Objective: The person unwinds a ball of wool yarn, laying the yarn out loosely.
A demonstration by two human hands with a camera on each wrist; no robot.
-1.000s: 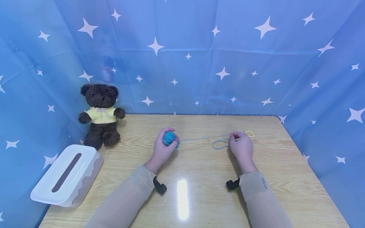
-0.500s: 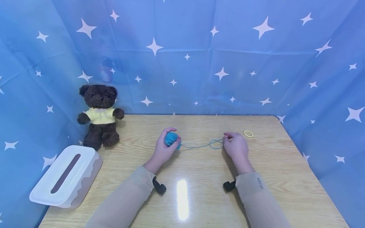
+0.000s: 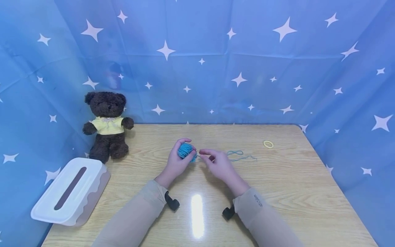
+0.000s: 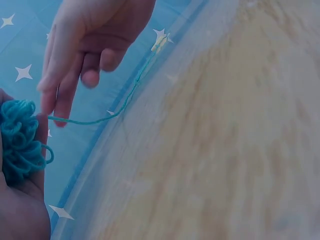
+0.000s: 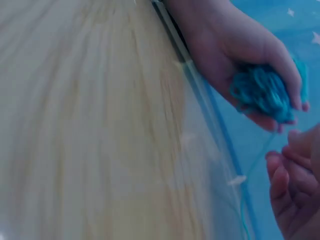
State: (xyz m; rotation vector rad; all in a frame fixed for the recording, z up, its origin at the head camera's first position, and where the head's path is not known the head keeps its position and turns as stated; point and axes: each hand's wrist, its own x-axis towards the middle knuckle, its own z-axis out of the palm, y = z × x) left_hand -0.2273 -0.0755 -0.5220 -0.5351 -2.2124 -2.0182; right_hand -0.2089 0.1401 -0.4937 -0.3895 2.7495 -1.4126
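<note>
My left hand (image 3: 177,161) grips a ball of turquoise yarn (image 3: 185,150), thumb across its front and fingers behind. Loops bulge from the yarn ball (image 4: 22,142) in the left wrist view. My right hand (image 3: 219,166) is close beside the ball, its thumb and forefinger a little apart at the strand. Its other fingers curl loosely in the right wrist view, where the yarn strand (image 5: 256,161) runs down from the ball past the fingertips. Beyond the right hand, the loose yarn end (image 3: 243,158) lies in a curve on the table (image 3: 293,192).
A yellow ring (image 3: 268,144) lies at the back right of the table. On the left stand a brown teddy bear (image 3: 108,125) in a yellow top and a white slotted box (image 3: 89,171). A blue star-patterned curtain (image 3: 197,85) hangs behind.
My right hand has moved left from the pulled-out yarn to the ball, leaving the slack strand lying on the table. My left hand has stayed nearly in place, still gripping the ball.
</note>
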